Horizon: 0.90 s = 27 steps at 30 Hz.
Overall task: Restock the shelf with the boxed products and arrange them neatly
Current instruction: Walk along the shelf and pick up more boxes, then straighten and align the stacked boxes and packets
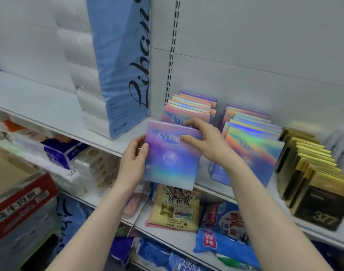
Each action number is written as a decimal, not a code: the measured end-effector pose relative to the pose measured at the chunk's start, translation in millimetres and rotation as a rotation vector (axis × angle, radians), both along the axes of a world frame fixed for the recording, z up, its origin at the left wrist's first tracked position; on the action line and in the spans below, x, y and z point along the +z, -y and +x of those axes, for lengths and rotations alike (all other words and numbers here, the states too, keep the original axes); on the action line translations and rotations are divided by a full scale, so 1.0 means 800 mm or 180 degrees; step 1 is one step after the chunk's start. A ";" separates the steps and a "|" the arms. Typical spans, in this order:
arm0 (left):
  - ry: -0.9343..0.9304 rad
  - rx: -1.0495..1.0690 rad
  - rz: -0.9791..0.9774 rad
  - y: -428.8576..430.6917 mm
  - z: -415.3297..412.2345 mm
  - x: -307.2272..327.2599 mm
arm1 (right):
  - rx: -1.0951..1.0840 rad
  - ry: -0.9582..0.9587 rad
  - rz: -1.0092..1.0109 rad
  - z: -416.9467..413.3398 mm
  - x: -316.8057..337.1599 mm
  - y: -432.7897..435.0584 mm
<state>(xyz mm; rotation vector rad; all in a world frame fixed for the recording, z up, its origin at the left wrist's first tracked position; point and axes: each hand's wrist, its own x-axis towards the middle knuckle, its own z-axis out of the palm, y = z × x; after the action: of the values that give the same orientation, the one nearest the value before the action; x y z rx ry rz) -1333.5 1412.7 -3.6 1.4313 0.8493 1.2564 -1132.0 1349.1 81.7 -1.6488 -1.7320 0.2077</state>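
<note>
Two hands hold one holographic SYRI-labelled box (pixel 170 161) in the head view. Your left hand (pixel 135 159) grips the box at its left edge, thumb on the printed face and the other fingers hidden behind it. Your right hand (pixel 204 141) grips the upper right corner, fingers curled over the top edge and thumb pressed on the face beside the lettering. The box stands upright with its face toward you, in front of the white shelf (pixel 49 106). You cannot tell whether its lower edge touches the shelf.

Directly behind the held box stands the left row of holographic boxes (pixel 188 106), packed face to back toward the rear panel. The right row of holographic boxes (pixel 253 137) stands just beside it, with a narrow gap between the two rows. The gold-and-black boxes (pixel 308 173) stand in a file just to the right of that row.

At the left of the same shelf stands a tall blue tissue-roll pack (pixel 120 75). On the shelf below lie a yellow pouch (pixel 175 208) and a blue bag (pixel 226 237). A red-printed carton (pixel 20 202) sits at the lower left.
</note>
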 end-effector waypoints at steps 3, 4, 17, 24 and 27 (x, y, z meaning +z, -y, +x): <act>-0.0537 0.0001 0.0346 -0.012 0.009 0.006 | -0.0223 0.0173 0.0250 0.017 0.016 -0.011; -0.0737 -0.0004 0.0449 -0.015 0.012 0.005 | -0.0293 0.0185 0.0258 0.021 0.017 -0.016; -0.1811 -0.0154 0.1018 -0.033 0.027 -0.015 | -0.1270 0.1903 0.0322 0.008 -0.024 -0.027; -0.1917 0.0118 0.1354 -0.037 0.035 -0.006 | -0.1154 0.1641 0.0290 0.028 -0.022 -0.017; -0.1933 0.0302 0.1526 -0.042 0.045 0.006 | -0.1060 0.1467 0.0262 0.037 -0.023 -0.017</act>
<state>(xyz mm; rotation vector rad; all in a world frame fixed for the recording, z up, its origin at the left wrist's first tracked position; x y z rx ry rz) -1297.2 1446.1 1.3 2.2480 1.0637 1.1503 -1102.8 1362.6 63.1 -1.9993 -1.7174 -0.4256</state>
